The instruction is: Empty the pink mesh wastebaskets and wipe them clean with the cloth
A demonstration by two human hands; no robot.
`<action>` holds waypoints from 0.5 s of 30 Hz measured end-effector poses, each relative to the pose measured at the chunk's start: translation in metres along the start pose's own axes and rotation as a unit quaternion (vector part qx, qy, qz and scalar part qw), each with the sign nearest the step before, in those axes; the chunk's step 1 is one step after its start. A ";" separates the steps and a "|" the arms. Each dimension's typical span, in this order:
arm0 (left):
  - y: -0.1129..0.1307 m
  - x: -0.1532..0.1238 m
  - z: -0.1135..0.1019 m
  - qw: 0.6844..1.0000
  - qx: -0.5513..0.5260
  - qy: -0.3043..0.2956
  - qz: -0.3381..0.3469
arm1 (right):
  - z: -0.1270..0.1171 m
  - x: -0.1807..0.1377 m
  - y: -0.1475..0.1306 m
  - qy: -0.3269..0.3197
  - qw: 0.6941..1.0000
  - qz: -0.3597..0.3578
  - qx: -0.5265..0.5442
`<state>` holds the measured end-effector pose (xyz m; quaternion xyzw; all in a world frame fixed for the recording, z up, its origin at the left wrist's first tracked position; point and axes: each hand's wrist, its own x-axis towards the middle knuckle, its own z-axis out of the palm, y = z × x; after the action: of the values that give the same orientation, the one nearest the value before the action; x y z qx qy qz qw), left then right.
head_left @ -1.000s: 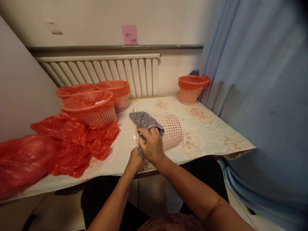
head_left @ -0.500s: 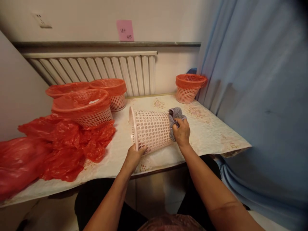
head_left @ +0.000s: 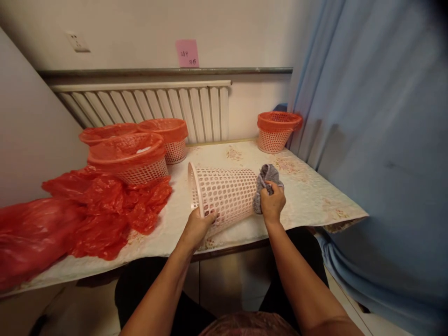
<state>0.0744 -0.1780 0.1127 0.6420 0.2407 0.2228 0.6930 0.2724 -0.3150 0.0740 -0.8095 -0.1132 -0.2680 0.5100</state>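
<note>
A pale pink perforated plastic basket [head_left: 224, 193] lies on its side near the table's front edge, its rim toward the left. My left hand [head_left: 196, 227] grips the rim from below, fingers curled round it. My right hand [head_left: 272, 205] is closed on a grey cloth [head_left: 265, 177] and presses it against the basket's bottom end on the right.
The table [head_left: 308, 196] has a pale floral cover. Three baskets lined with red bags [head_left: 129, 156] stand at the back left, one more [head_left: 278, 129] at the back right. Loose red plastic bags [head_left: 87, 210] lie on the left. A blue curtain [head_left: 378, 140] hangs at the right, a radiator [head_left: 150, 105] behind.
My right hand has carried the grey cloth from the basket's rim end along its side to its bottom end. The left hand keeps its hold on the rim.
</note>
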 end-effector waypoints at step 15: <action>0.009 -0.007 -0.003 0.995 0.059 -0.057 0.053 | -0.006 -0.053 -0.146 -0.219 0.932 -0.283 0.056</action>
<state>0.0674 -0.1791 0.1214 0.7054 0.1793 0.2072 0.6537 0.1601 -0.2496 0.1585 -0.7527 -0.4608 -0.2106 0.4203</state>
